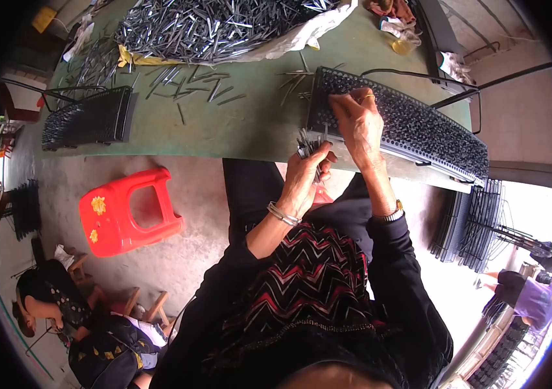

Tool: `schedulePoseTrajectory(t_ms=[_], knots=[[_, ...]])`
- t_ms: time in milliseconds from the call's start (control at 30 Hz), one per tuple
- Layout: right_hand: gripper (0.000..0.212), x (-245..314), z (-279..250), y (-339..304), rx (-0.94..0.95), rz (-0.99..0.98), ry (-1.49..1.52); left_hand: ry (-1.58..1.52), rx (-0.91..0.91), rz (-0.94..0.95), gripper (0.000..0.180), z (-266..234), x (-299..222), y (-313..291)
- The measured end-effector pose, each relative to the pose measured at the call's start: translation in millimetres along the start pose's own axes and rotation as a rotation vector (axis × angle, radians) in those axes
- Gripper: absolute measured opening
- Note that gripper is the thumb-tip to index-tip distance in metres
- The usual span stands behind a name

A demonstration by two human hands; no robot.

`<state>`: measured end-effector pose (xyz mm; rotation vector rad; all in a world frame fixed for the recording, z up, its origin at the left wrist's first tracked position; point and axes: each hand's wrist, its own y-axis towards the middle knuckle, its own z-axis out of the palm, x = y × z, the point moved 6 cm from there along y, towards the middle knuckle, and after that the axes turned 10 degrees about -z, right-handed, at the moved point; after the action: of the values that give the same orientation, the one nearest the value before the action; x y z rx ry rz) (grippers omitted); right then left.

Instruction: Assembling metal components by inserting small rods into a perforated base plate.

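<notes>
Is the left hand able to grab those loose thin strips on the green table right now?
Probably not easily: the left hand is clutching a bunch of thin strips. The way across the green table to the loose strips looks free, though.

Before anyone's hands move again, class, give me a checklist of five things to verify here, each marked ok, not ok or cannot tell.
1. Left hand holding a bundle of metal strips: ok.
2. Right hand over the black panel: ok.
3. A strip between the right fingers: cannot tell, the fingertips are hidden.
4. Strips all in the big pile: not ok, loose strips lie scattered nearby.
5. Red stool apart from the legs: ok.
</notes>
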<state>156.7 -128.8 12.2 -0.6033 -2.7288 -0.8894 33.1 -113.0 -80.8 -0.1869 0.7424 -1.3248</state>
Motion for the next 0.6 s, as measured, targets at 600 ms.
schedulePoseTrajectory(t_ms=[600], knots=[[0.008,-14.1,-25.3,2.8,-0.168,0.111,0.204,-0.025,0.001,-0.041,0.021,5.8,2.4,1.9]])
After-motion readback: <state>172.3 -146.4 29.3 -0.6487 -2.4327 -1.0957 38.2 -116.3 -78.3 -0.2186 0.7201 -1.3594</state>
